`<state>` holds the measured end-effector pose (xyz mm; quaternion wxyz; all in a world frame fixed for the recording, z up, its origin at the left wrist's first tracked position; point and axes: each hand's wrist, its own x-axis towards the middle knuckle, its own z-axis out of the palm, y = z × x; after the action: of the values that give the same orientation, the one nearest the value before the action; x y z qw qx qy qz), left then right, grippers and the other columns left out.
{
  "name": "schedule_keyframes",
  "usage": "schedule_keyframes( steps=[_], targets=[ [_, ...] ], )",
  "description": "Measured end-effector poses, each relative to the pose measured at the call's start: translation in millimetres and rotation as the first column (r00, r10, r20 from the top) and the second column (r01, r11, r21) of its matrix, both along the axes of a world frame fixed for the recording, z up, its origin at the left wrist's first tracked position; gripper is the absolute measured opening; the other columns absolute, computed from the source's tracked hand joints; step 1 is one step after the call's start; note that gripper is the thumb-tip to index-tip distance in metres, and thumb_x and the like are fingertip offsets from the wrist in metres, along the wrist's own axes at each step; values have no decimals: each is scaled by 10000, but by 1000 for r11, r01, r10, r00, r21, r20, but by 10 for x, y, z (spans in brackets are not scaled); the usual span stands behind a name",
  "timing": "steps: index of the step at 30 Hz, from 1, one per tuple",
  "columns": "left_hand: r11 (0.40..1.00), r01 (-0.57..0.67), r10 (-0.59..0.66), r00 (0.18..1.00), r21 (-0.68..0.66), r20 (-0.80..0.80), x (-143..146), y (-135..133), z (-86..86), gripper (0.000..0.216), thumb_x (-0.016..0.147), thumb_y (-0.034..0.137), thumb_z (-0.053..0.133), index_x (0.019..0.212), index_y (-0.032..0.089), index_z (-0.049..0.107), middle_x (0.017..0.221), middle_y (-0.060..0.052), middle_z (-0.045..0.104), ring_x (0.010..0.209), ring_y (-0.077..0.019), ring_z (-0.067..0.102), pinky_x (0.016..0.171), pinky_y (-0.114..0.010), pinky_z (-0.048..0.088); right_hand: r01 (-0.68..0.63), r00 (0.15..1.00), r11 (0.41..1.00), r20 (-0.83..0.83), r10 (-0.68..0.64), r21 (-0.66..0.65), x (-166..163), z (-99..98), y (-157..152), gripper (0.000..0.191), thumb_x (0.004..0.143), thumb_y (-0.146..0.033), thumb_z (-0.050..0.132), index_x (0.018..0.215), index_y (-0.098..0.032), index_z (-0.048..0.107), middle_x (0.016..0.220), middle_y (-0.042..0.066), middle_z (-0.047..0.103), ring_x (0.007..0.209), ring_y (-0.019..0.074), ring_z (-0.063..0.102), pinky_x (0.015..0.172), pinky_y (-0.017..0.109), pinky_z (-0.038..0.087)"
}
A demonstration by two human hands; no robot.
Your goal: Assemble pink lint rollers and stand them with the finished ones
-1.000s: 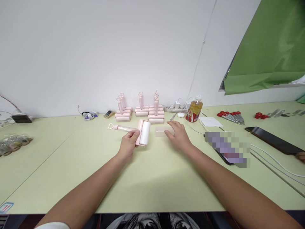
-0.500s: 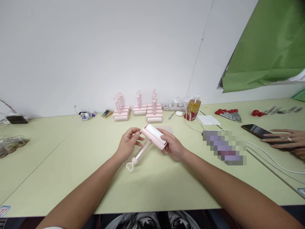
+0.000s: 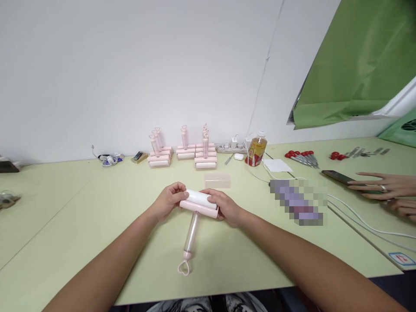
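A pink lint roller [image 3: 199, 203] with a white roll lies across the pale green table [image 3: 81, 216] in front of me. Its clear handle [image 3: 190, 234] points toward me and ends in a pink heart loop. My left hand [image 3: 168, 201] grips the roller head's left end with curled fingers. My right hand [image 3: 222, 207] grips the right end the same way. A translucent pink cover [image 3: 217, 180] lies on the table just behind the roller, touched by neither hand.
Stacks of pink rollers [image 3: 182, 151] stand at the back by the wall, beside a power strip [image 3: 229, 148] and a bottle [image 3: 256, 149]. Red-handled tools [image 3: 302, 158], cables and a phone [image 3: 338, 177] lie to the right, where another person's hands [image 3: 383, 188] rest.
The roller was in my left hand alone while my right touched the cover. Both hands then took it and turned it, so the handle now points toward me instead of left.
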<state>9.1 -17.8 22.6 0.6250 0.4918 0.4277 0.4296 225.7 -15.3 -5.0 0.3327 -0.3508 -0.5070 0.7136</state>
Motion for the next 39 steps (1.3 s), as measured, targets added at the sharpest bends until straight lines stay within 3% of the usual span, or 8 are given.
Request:
schedule_keyframes(
  steps=[4, 7, 11, 14, 20, 26, 34, 39],
  targets=[
    [999, 38, -38, 999, -13, 20, -41, 24, -9, 325, 628, 314, 801, 748, 175, 532, 627, 58, 483, 499, -61, 438, 477, -192, 342, 25, 999, 1000, -25, -25, -17, -5, -18, 13, 362, 779, -419, 598, 1069, -202, 590, 545, -77, 449, 371, 56, 319, 315, 149, 190],
    [999, 45, -45, 999, -30, 23, -69, 55, -24, 314, 656, 340, 785, 737, 177, 529, 595, 54, 491, 487, -68, 444, 476, -195, 343, 61, 992, 998, -111, -63, -18, 2, -18, 29, 348, 815, -440, 566, 1059, -192, 588, 563, -58, 506, 369, 73, 390, 316, 173, 282],
    [998, 10, -7, 999, -67, 47, -128, 127, -56, 332, 666, 385, 777, 711, 167, 530, 584, 53, 474, 488, -68, 430, 460, -191, 325, -28, 982, 999, -189, 23, -22, 37, -3, 69, 360, 821, -386, 509, 1087, -158, 592, 575, -20, 584, 401, 110, 501, 349, 206, 392],
    [993, -24, 28, 999, -114, 34, -172, 179, -104, 358, 676, 414, 768, 678, 162, 513, 573, 56, 452, 491, -68, 420, 469, -194, 334, -113, 987, 993, -114, 110, -21, 54, 1, 92, 316, 777, -282, 535, 1042, -129, 616, 537, -19, 590, 383, 106, 514, 352, 197, 418],
    [979, -191, 188, 981, -75, -37, -114, 226, -233, 396, 652, 415, 770, 634, 179, 453, 541, 68, 424, 464, -74, 401, 462, -207, 314, -81, 997, 986, -29, 78, -144, 19, -18, 89, 220, 788, -221, 518, 952, -128, 630, 696, 57, 691, 551, 155, 667, 537, 304, 587],
    [959, -284, 284, 956, 12, -72, -43, 231, -271, 410, 680, 482, 732, 632, 184, 455, 527, 63, 419, 459, -83, 401, 459, -212, 294, -76, 997, 978, 11, 80, -193, 14, -11, 108, 224, 773, -145, 508, 970, -136, 616, 676, 51, 693, 534, 141, 666, 545, 293, 596],
    [970, -154, 192, 961, 189, -197, -23, 168, -236, 375, 679, 473, 730, 672, 190, 484, 539, 72, 405, 423, -65, 332, 409, -205, 231, 42, 998, 981, 43, -35, -191, 59, 14, 158, 268, 738, -77, 515, 992, -150, 567, 591, 13, 654, 491, 124, 615, 509, 287, 589],
    [967, -218, 240, 954, 135, -179, 3, 191, -228, 399, 662, 457, 736, 615, 189, 444, 515, 70, 387, 428, -65, 326, 424, -208, 216, -76, 993, 990, 84, 86, -116, 60, 86, 93, 282, 758, -122, 556, 1036, -157, 589, 666, 22, 675, 549, 120, 633, 515, 244, 576]
  ],
)
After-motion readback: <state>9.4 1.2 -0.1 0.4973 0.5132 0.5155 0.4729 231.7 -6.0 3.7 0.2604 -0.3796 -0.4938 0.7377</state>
